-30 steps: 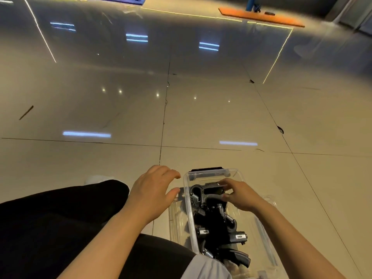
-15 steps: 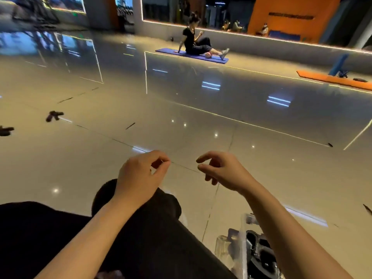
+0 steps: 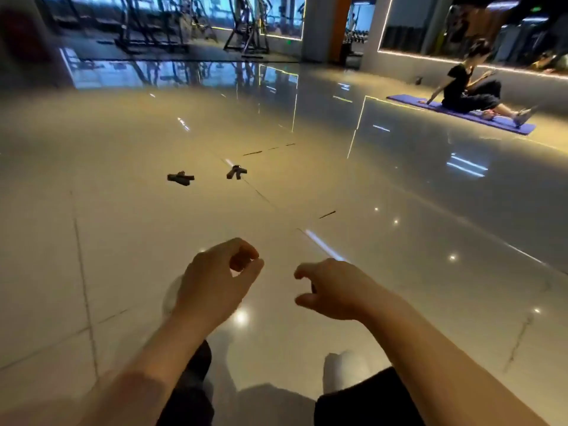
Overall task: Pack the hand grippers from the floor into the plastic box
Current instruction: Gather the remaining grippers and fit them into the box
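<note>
Two black hand grippers lie on the glossy tiled floor ahead of me: one hand gripper point(image 3: 180, 178) to the left, the other hand gripper point(image 3: 236, 172) a little right of it. Both are well beyond my hands. My left hand point(image 3: 218, 279) hovers low in the middle, fingers loosely curled, holding nothing. Just to its right, my right hand point(image 3: 333, 290) is also empty, with fingers bent and apart. The plastic box is out of view.
My dark-trousered legs point(image 3: 365, 404) and white shoes point(image 3: 345, 368) fill the bottom edge. A person point(image 3: 467, 90) sits on a blue mat point(image 3: 461, 113) at the far right. Gym machines point(image 3: 147, 23) stand along the back wall.
The view has swung up and left, away from the plastic box, which has left the frame. My right hand came out of the box empty. The two floor grippers now lie ahead.
</note>
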A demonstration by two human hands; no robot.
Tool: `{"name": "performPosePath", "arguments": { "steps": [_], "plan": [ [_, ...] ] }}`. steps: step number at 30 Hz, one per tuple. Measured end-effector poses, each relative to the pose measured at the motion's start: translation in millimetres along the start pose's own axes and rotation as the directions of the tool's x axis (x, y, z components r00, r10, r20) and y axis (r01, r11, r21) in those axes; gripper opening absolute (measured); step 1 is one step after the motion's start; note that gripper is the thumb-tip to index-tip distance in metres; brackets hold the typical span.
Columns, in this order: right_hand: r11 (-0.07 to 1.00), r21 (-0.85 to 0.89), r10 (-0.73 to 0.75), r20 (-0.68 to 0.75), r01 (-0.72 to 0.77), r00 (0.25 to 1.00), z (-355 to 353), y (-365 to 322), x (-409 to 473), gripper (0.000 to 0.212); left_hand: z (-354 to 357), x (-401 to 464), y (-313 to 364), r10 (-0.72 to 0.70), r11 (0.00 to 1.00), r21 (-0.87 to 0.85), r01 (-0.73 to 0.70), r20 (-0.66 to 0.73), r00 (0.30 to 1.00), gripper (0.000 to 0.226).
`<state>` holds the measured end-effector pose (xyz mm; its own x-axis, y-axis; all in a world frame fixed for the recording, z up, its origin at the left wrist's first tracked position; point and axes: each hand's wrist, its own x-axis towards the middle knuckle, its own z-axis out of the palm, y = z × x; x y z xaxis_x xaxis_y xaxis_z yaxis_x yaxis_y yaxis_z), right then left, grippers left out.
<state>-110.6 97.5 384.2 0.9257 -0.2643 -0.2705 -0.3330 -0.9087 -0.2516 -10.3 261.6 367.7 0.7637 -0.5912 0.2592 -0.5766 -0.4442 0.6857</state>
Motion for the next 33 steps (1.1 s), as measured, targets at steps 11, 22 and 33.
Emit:
{"name": "performPosePath", "arguments": {
  "steps": [11, 22, 33],
  "plan": [
    [0.983, 0.167, -0.056, -0.094, 0.071, 0.994, 15, -14, 143, 0.033, -22, 92, -66, -0.196, 0.979, -0.035, 0.199, 0.063, 0.979, 0.042],
    [0.991, 0.122, -0.034, -0.196, 0.059, 0.980, -3, -24, 259, 0.031, -88, 196, -150, -0.205, 0.927, 0.349, 0.137, 0.167, 0.964, 0.022],
    [0.984, 0.170, 0.004, -0.278, 0.045, 0.961, -91, -24, 363, 0.037, -84, 319, -211, -0.200, 0.966, 0.178, 0.190, 0.041, 0.979, 0.024]
  ]
}}
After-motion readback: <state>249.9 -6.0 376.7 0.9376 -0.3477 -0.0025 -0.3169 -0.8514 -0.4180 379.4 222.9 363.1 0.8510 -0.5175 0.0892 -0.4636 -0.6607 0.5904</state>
